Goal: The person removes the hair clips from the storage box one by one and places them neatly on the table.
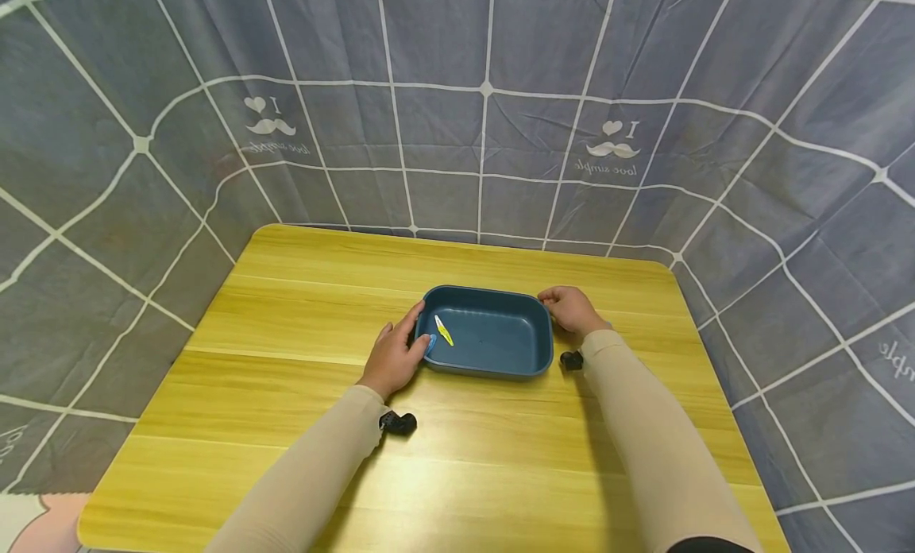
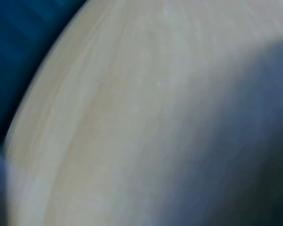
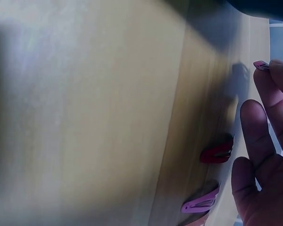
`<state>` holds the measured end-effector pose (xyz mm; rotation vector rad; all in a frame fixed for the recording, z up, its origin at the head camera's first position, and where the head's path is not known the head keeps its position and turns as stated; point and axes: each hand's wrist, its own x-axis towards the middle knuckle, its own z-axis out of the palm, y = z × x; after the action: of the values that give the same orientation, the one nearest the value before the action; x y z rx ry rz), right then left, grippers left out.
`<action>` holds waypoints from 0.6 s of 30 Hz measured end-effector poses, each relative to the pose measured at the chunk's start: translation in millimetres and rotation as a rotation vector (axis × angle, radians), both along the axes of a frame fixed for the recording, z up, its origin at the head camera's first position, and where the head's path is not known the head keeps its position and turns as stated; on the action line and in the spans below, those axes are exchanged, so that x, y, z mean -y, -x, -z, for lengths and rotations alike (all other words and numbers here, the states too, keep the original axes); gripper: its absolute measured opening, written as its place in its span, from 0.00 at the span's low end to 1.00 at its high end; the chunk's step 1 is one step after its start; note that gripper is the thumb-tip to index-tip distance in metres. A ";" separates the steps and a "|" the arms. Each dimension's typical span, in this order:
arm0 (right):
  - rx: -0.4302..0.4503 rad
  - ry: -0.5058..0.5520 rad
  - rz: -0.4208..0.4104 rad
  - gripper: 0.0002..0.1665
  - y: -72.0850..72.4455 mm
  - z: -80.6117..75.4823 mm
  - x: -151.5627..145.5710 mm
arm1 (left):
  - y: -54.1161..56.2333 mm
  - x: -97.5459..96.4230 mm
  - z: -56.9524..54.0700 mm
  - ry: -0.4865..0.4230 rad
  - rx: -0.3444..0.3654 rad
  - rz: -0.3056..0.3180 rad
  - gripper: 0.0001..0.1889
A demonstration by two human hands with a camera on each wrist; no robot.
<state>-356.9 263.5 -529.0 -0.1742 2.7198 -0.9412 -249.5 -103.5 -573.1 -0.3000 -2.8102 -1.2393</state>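
Observation:
A dark blue rectangular tray [image 1: 493, 342] sits on the table. Its left side is held by my left hand [image 1: 393, 358], with the thumb over the rim and the index finger along the outer wall. Inside lie a yellow-and-white hair clip [image 1: 445, 330] and, beside the left thumb, a small blue piece [image 1: 431, 344]. Just beyond the tray's right end, my right hand [image 1: 569, 308] pinches a small pinkish-red hair clip [image 3: 261, 65] between thumb and index finger. Its other fingers are spread loosely. The left hand's grip is outside the left wrist view.
In the right wrist view, a red snap clip [image 3: 218, 151] and a purple one [image 3: 201, 202] lie on the wooden table [image 1: 286, 338] below the right hand, with part of a pinkish one [image 3: 198, 221] at the bottom edge. A grey checked curtain [image 1: 443, 140] surrounds the table's back and sides.

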 end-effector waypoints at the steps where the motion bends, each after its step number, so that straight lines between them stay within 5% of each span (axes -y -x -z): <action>1: 0.001 0.003 0.001 0.21 0.1 -0.1 0.2 | -0.1 0.0 -0.1 -0.002 0.003 0.000 0.35; 10: -0.010 -0.027 -0.016 0.21 1.9 1.3 0.8 | 0.0 0.9 -1.3 0.002 0.017 0.002 0.34; 18: 0.067 0.102 0.088 0.22 6.3 2.9 -10.6 | -0.6 0.3 -4.9 -0.003 0.021 0.004 0.35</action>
<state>-363.3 274.0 -531.9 -0.0408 2.6389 -1.0908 -249.0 -103.8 -568.2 -0.2935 -2.8268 -1.2544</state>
